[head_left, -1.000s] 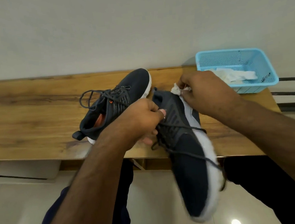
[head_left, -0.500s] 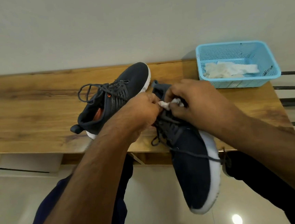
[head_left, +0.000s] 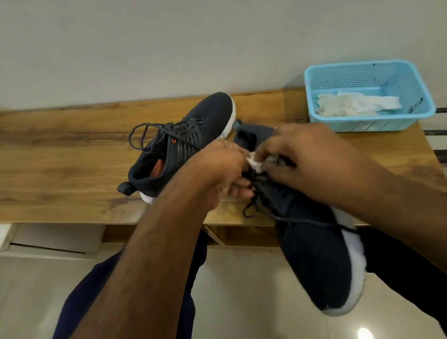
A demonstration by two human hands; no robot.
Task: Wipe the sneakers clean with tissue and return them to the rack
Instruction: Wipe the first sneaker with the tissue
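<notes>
Held sneaker [head_left: 312, 245] gripped at lace area by left hand [head_left: 224, 173]; long axis runs frame centre to lower right, toe nearest viewer. Tissue [head_left: 254, 164] pinched by right hand [head_left: 305, 159], pressed at tongue.

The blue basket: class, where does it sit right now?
In the head view the blue basket sits at the right end of the wooden bench, against the wall, holding used tissues, beyond the right hand.

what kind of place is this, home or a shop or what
Probably a home, perhaps an entryway: a low wooden bench against a plain wall, glossy floor tiles, and a blue plastic basket holding tissues beside a sneaker.
</notes>
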